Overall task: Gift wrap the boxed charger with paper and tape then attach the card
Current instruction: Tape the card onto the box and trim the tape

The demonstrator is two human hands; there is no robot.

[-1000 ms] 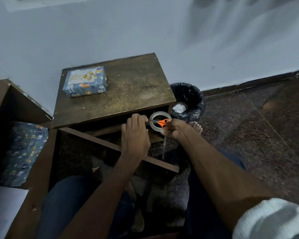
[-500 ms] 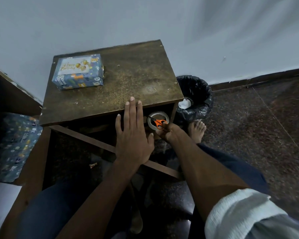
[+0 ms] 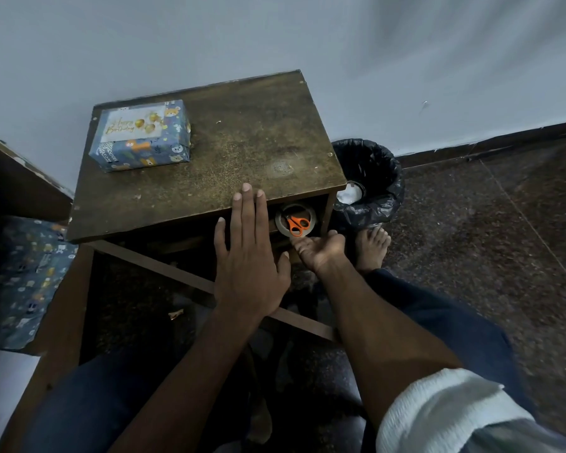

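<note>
Now wrapped box (image 3: 141, 136) carrying card (image 3: 132, 123), left hand (image 3: 250, 256) flat, right hand (image 3: 319, 250) empty

Scuffed wooden table (image 3: 242, 152), possibly glossy paper-wrapped box (image 3: 141, 137)

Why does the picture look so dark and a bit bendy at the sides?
Head view: the light is dim, so the shelf under the table is nearly black, though the orange scissors lying on the tape roll stand out. The wide lens bends the edges. The white sleeve at the bottom corner is blurry, while the wrapped gift looks sharp.
</note>
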